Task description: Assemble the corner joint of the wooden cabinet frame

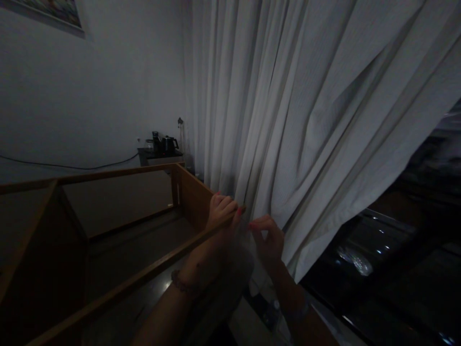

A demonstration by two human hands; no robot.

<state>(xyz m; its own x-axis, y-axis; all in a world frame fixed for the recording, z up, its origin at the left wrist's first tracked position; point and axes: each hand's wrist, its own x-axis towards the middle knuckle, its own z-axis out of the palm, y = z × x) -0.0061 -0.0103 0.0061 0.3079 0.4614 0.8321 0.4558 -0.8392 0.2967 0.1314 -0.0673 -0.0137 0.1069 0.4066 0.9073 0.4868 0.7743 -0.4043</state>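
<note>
A wooden frame [144, 276], open and shelf-like, lies at the left with its corner near the middle of the view. My left hand [222, 210], a bracelet at its wrist, is closed over that corner, its fingers around the wood. Just right of the corner, my right hand [268, 240] is held in a pinch, thumb and forefinger together. Something pale and thin, perhaps clear film, seems to show between the two hands; the dim light hides what it is. A long white curtain [266, 120] hangs right behind both hands.
A black kettle [168, 144] stands on a small dark-topped cabinet [163, 161] in the far corner. Along the wall runs a black cable [82, 168]. A dark glass window [389, 259] is at the right. A framed picture [54, 12] hangs upper left.
</note>
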